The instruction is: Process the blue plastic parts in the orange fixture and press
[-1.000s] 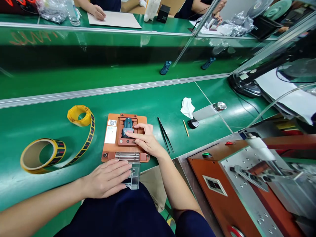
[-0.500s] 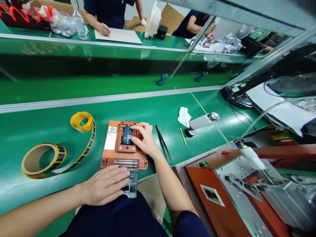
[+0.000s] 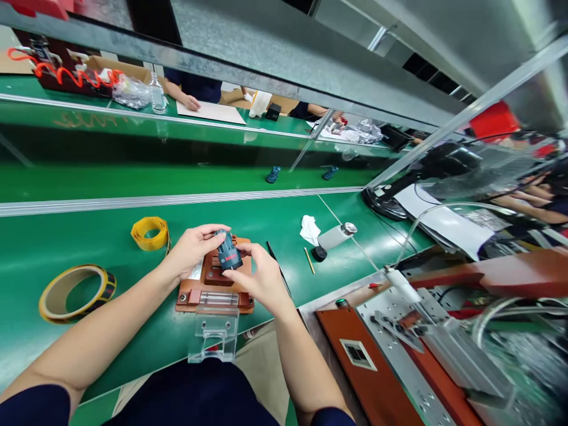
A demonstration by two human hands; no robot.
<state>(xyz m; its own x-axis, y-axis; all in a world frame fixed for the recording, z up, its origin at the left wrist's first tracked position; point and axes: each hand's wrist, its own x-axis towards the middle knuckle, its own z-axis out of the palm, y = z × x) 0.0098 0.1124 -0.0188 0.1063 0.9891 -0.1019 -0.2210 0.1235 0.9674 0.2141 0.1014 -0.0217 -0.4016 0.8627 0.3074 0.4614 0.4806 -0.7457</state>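
Observation:
A dark blue-grey battery pack (image 3: 229, 253) with red lettering is held just above the reddish-brown fixture (image 3: 189, 296). My left hand (image 3: 195, 248) pinches its upper left side between thumb and fingers. On the lower right, my right hand (image 3: 262, 275) grips it with the thumb at the bottom edge and fingers at the side. The fixture's clear hinged cover (image 3: 216, 331) hangs folded open toward my lap. Part of the fixture's nest is hidden behind the pack and my hands.
To the left are a roll of labels (image 3: 77, 293) and a yellow coil of backing strip (image 3: 149, 232). Black tweezers (image 3: 276, 258), a small yellow stick (image 3: 309, 260), a crumpled tissue (image 3: 309, 229) and a white cylinder (image 3: 336, 236) lie right. A red-brown machine (image 3: 350, 361) stands lower right.
The battery pack has come up out of the fixture's nest. My left hand has moved from the clear cover up to the pack, and both hands now hold it. The view has shifted.

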